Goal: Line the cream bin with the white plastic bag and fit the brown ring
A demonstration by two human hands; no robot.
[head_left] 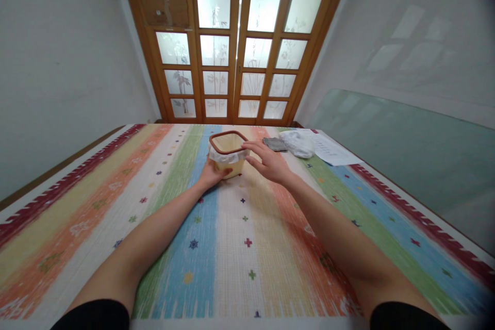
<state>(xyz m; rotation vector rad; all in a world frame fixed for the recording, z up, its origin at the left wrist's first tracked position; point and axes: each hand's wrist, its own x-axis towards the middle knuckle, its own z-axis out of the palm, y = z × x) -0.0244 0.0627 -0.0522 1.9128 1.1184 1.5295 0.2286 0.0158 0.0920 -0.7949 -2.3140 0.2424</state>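
Fingers of left hand [213, 171] wrapped on container [228, 154] near wall, 6 o'clock side. Right hand [266, 161] fingers spread wide, touching rim at 3 o'clock. Container mid-table [247, 227], far end.

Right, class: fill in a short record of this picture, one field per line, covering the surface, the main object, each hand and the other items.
surface: striped cloth over a table
main object: tub, square, translucent, brown rim, no lid on it, white lining under the rim
left hand: wrapped on the tub's near left side
right hand: open, fingers spread, fingertips at the tub's right rim
other items: grey cloth, white bag, paper, all right of the tub
background: wooden door with frosted panes
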